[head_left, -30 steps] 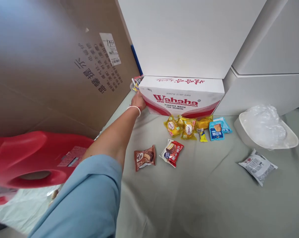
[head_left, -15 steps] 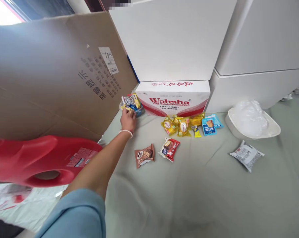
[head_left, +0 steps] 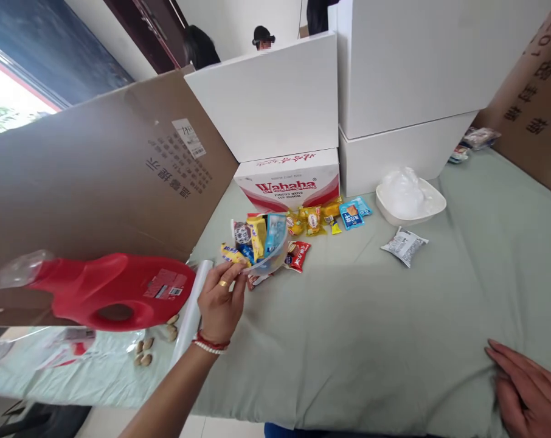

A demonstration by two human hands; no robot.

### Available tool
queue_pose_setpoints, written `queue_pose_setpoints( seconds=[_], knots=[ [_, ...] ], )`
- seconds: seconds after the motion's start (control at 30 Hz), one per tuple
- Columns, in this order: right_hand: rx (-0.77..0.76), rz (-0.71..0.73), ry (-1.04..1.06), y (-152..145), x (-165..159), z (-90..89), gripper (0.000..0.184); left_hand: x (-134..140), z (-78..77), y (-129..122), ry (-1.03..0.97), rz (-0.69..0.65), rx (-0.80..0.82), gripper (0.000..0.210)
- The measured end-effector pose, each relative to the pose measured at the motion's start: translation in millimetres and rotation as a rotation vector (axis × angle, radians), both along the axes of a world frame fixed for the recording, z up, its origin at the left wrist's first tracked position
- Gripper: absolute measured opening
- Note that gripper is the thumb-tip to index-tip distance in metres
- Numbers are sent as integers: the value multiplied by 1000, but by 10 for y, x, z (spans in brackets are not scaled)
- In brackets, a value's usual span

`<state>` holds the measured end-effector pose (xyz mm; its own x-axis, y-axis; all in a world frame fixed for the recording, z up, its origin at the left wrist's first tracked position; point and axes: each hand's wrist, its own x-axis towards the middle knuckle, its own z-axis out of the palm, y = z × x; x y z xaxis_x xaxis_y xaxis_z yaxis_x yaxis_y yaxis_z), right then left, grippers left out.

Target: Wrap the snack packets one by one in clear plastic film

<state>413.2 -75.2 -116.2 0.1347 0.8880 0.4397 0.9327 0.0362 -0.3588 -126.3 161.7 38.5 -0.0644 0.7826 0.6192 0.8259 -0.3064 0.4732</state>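
Observation:
My left hand (head_left: 223,298) pinches the near rim of a clear plastic bowl (head_left: 273,263), tilted toward me and held above the cloth. Inside it are several wrapped snacks, among them a yellow packet (head_left: 256,236) and a light blue packet (head_left: 275,231). Partly hidden behind the bowl lie a brown snack packet (head_left: 257,281) and a red and white snack packet (head_left: 298,255). At the lower right, my right hand (head_left: 531,386) rests on the cloth, fingers stretched out and holding nothing.
Yellow-wrapped cakes (head_left: 312,220) and blue packets (head_left: 353,213) lie before a Wahaha carton (head_left: 289,182). Rightward are a white basin (head_left: 410,216) with plastic film and a silver packet (head_left: 405,245). A red jug (head_left: 124,289), a white roll (head_left: 191,316) and walnuts (head_left: 143,353) lie left. People stand behind.
My left hand has brought the bowl of snacks from beside the carton toward me, over the brown and red packets. My right hand has come into view, and the view has shifted right.

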Motion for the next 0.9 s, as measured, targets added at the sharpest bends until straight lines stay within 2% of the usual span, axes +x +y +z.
queue_pose_setpoints(
  seconds=[0.07, 0.13, 0.23, 0.33, 0.47, 0.53, 0.63, 0.77, 0.83, 0.9],
  knots=[
    [13, 44, -47, 21, -11, 9, 44, 416, 110, 91, -255, -38, -24, 19],
    [27, 50, -77, 43, -26, 29, 44, 818, 155, 313, -676, -114, -141, 16],
    [34, 30, -86, 69, -65, 72, 43, 1276, 68, 717, -1388, -218, -434, 22],
    [40, 16, -85, 88, -114, 112, 42, 1516, -132, 960, -1538, -222, -589, 34],
    [35, 18, -67, 108, -160, 143, 39, 1540, -311, 949, -1553, -251, -652, 37],
    [48, 17, -50, 121, -160, 146, 37, 1461, -300, 867, -1563, -275, -637, 34],
    [34, 8, -10, 149, -140, 161, 34, 1304, -196, 657, -1575, -308, -596, 28],
    [12, -33, 199, 180, -245, 340, 29, 1226, -105, 75, -1580, -387, -588, 13],
    [-12, -26, 380, 174, -437, 533, 27, 1311, -156, -335, -1590, -462, -734, 4],
    [-82, 72, 582, 153, -715, 759, 28, 1482, -271, -755, -1607, -493, -955, 9]
  ],
)
